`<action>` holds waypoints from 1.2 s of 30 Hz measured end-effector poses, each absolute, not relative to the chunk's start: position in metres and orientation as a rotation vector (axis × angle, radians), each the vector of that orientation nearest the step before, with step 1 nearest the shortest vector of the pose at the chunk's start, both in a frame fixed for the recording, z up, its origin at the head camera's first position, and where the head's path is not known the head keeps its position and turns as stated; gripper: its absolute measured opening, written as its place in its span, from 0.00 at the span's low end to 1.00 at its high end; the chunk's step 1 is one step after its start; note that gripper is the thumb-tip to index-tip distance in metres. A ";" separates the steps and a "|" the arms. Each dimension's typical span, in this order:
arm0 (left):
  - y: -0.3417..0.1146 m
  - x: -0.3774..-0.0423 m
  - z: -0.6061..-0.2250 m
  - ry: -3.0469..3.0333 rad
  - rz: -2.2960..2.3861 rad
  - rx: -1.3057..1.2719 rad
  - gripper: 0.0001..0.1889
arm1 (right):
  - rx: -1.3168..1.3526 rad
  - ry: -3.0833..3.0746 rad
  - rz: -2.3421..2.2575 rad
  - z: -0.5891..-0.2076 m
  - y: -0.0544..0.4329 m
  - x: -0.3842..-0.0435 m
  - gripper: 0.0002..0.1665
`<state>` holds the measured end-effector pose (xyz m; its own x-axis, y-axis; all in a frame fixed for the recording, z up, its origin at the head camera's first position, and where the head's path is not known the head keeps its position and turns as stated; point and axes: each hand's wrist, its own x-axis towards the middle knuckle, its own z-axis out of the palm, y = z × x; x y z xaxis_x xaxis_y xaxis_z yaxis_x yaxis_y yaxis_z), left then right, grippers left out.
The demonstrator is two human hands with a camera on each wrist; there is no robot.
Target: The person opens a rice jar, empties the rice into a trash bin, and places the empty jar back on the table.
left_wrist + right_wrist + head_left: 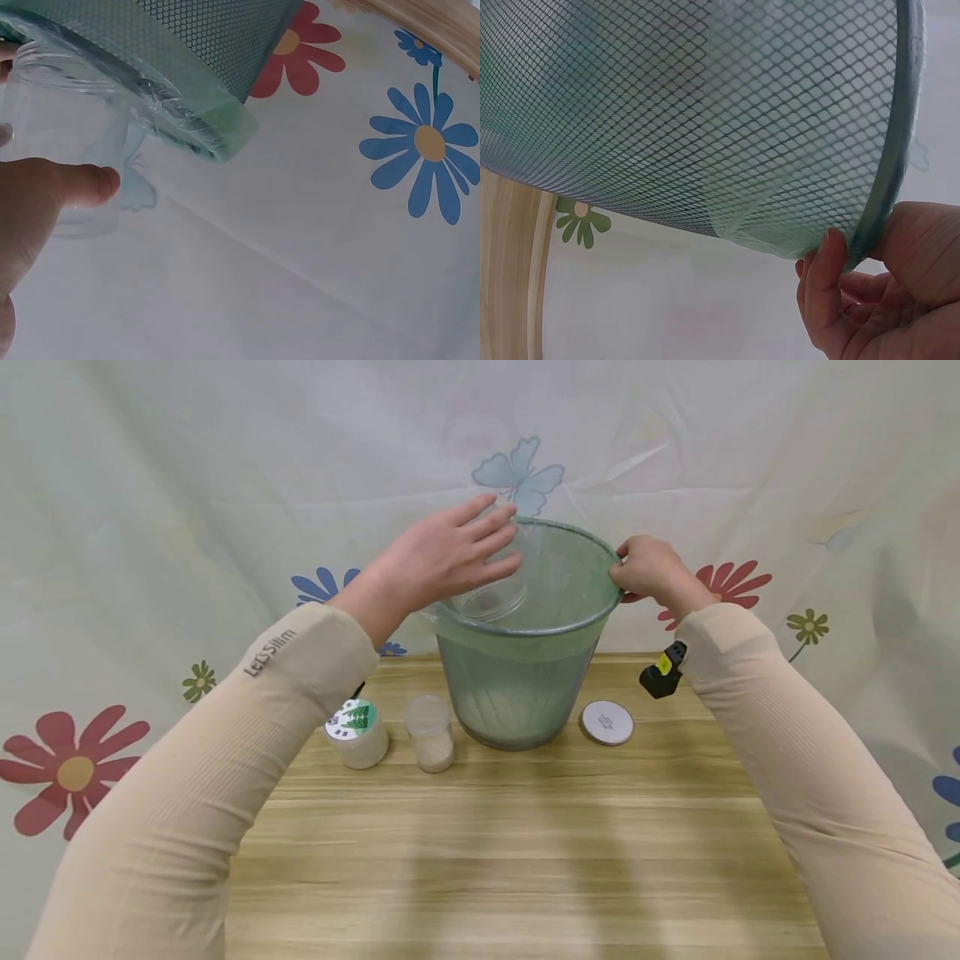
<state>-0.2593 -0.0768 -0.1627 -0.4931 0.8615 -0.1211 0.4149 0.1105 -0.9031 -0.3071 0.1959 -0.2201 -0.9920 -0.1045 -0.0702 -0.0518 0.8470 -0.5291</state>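
Observation:
A metal mesh wastebasket (517, 693) stands on the wooden table, lined with a thin green plastic bag (236, 131) folded over its rim. My left hand (457, 547) grips a clear plastic jar (67, 142) around its side, thumb on one side and fingers on the other. The jar is tipped at the basket's left rim, its round mouth facing down into the basket. On the opposite side, my right hand (651, 568) pinches the basket's rim and the bag between thumb and fingers.
Left of the basket stand a lidded jar (356, 735) with a green and white top and a small clear container (431, 739) holding pale grains. A round white lid (607, 723) lies at its right. Behind hangs a flower-patterned sheet (225, 460).

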 end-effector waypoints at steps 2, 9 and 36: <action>-0.079 -0.259 -0.162 -1.971 1.349 -1.228 0.42 | -0.127 2.928 -0.831 -0.220 0.196 -0.307 0.30; -0.086 -0.261 -0.165 -1.954 1.337 -1.200 0.38 | -0.122 2.940 -0.810 -0.220 0.197 -0.307 0.29; -0.094 -0.265 -0.171 -1.817 1.324 -1.114 0.37 | -0.106 2.945 -0.809 -0.221 0.199 -0.307 0.29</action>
<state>-0.2650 -0.0938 -0.1711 -0.4506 0.8927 0.0047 0.2690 0.1408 -0.9528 -0.3070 0.1993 -0.2206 -0.9939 -0.0895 -0.0643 -0.0441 0.8578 -0.5121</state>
